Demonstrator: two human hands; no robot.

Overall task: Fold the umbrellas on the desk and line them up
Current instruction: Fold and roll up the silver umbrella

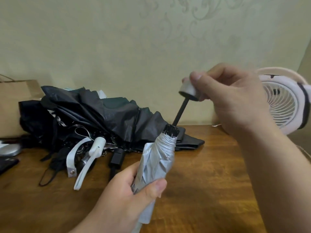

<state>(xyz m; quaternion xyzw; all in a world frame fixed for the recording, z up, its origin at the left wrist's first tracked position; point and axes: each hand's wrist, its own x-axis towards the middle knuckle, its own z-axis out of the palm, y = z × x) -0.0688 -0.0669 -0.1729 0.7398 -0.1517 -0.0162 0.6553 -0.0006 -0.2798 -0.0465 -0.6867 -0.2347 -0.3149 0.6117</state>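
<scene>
Left hand [134, 187] fingers wrap silver umbrella [158, 158] canopy; right hand [232, 98] fingers pinch handle [189, 90]

Brown wood-grain desk [210, 174] set against a wall. Left of centre: heap of crumpled black fabric umbrellas [104, 115], unfolded, with a white plastic handle [98, 146] and a black plastic handle [117, 158] at its front. Left rear: brown paper bag [15, 105]. Left edge: flat silver round object [8, 148]. Right rear: white round fan [282, 101].

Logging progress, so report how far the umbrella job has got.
Done: none lined up yet. In hand: left hand grips the silver umbrella by its bunched canopy, right hand pinches its knob, shaft extended. Left: the dark umbrella heap lies loose on the desk.
</scene>
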